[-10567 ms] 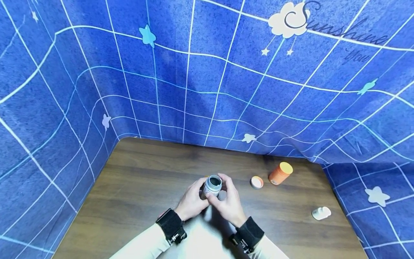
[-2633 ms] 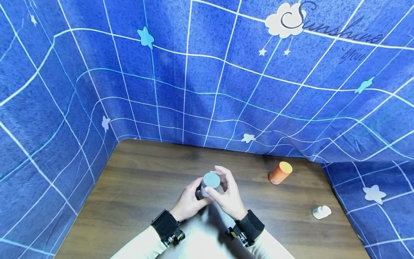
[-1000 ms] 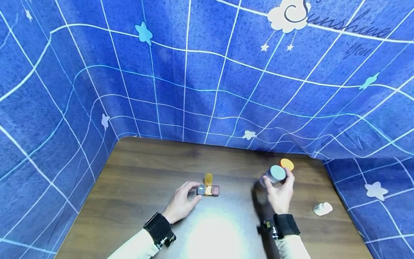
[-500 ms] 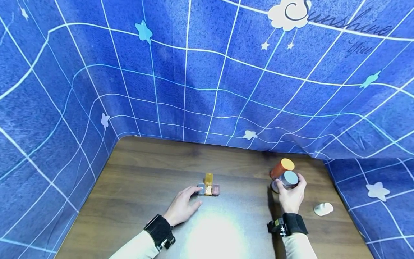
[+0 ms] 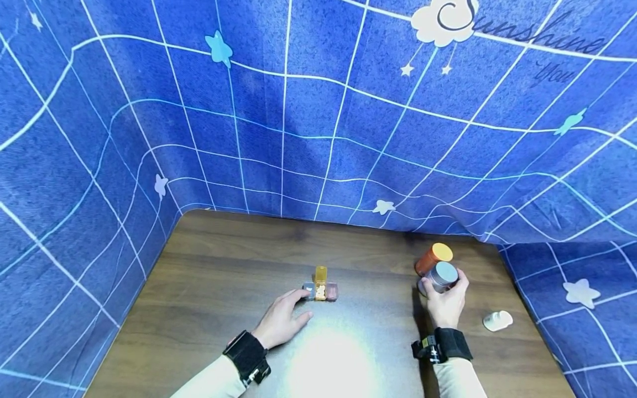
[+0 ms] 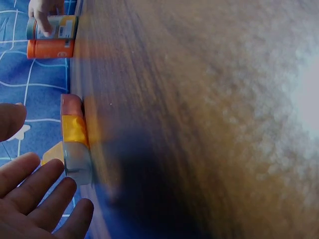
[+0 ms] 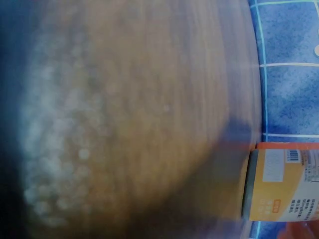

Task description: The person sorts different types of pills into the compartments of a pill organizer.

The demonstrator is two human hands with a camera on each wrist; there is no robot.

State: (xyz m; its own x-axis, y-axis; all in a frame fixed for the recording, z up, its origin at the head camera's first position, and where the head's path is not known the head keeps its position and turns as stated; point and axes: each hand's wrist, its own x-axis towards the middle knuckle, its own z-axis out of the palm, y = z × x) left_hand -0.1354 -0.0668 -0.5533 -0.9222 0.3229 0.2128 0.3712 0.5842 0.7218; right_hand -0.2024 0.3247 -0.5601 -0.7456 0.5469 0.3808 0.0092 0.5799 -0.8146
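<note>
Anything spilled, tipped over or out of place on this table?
Nothing spilled. The pill box has one lid standing open, pills inside. Both bottles, silver and orange, stand capped and upright.

Left hand [image 6: 30,199] lies open, fingertips just beside the pill box [image 6: 75,142].

Readable on the blue checked cloth [image 5: 318,138]: "Sunshine" in dark script beside a white cloud [image 5: 440,25], with "You" fainter below. On the grey-lidded jar [image 7: 284,184], a barcode and small print, too blurred to read.
</note>
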